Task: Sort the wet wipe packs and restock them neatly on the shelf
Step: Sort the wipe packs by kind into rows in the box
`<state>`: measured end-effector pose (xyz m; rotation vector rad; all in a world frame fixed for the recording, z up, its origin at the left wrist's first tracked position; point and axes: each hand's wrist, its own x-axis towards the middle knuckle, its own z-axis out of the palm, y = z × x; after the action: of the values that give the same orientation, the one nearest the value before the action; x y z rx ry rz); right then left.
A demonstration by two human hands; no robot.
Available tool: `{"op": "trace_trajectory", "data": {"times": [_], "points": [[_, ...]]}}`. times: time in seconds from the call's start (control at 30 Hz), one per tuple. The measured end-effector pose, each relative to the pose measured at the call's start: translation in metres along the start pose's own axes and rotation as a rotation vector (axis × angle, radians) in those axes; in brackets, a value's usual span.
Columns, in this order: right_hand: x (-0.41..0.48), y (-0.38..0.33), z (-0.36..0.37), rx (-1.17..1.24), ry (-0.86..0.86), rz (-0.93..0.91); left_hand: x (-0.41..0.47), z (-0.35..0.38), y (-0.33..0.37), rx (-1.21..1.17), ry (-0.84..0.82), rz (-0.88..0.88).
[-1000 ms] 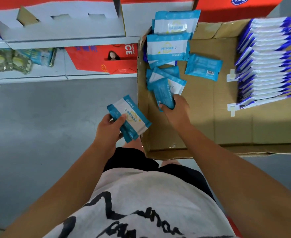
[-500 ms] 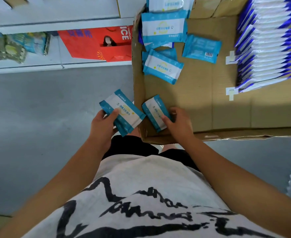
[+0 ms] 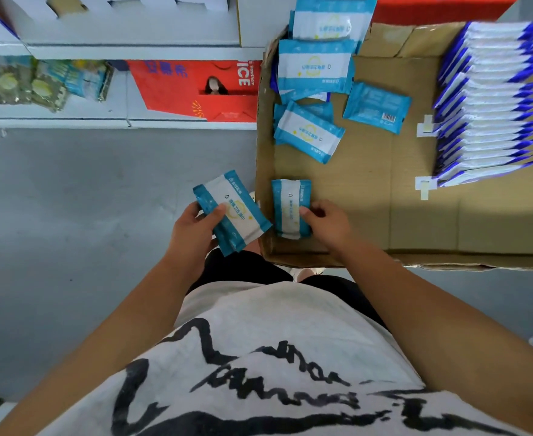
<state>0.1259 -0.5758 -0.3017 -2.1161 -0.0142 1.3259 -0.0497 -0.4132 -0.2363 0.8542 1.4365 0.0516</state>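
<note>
Looking down, you see a grey floor (image 3: 70, 231) and a big flat cardboard box (image 3: 369, 221) open in front of you. A white shelf (image 3: 54, 121) sits at the far left with a red box (image 3: 196, 89) on it. Loose blue wet wipe packs (image 3: 309, 133) lie at the box's far left corner. A neat row of purple-edged packs (image 3: 485, 105) stands along its right side. Your left hand (image 3: 193, 234) is closed around a small stack of blue packs (image 3: 232, 212), held over the floor just beside the box. Your right hand (image 3: 325, 221) pinches one blue pack (image 3: 290, 209) at the box's near left corner.
</note>
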Motion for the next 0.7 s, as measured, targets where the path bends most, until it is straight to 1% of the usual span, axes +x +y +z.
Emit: {"op": "trace_trajectory", "data": {"times": [0.07,0.13,0.27,0.33,0.43,0.57,0.6,0.63,0.7], "points": [[-0.006,-0.011,-0.009,0.046,0.084,-0.06,-0.002,0.0,0.005,0.033,-0.038,0.029],[-0.015,-0.029,-0.02,0.095,0.102,-0.119,-0.004,0.003,0.011,0.071,-0.078,0.067],[-0.033,-0.061,-0.032,0.163,-0.053,-0.2,-0.003,0.017,0.025,0.116,-0.145,0.123],[-0.037,-0.07,-0.027,0.129,-0.114,-0.212,-0.002,0.026,0.032,0.142,-0.17,0.142],[-0.034,-0.078,-0.015,0.055,-0.127,-0.195,0.0,0.036,0.037,0.165,-0.185,0.169],[-0.025,-0.082,-0.006,0.081,-0.152,-0.172,0.005,0.04,0.04,0.184,-0.167,0.169],[-0.02,-0.081,-0.008,0.079,-0.133,-0.183,0.007,0.039,0.041,0.178,-0.154,0.162],[-0.014,-0.081,-0.011,0.059,-0.078,-0.208,0.009,0.039,0.042,0.166,-0.141,0.152],[0.005,-0.08,-0.02,0.035,0.097,-0.26,0.012,0.039,0.044,0.145,-0.119,0.129]]}}
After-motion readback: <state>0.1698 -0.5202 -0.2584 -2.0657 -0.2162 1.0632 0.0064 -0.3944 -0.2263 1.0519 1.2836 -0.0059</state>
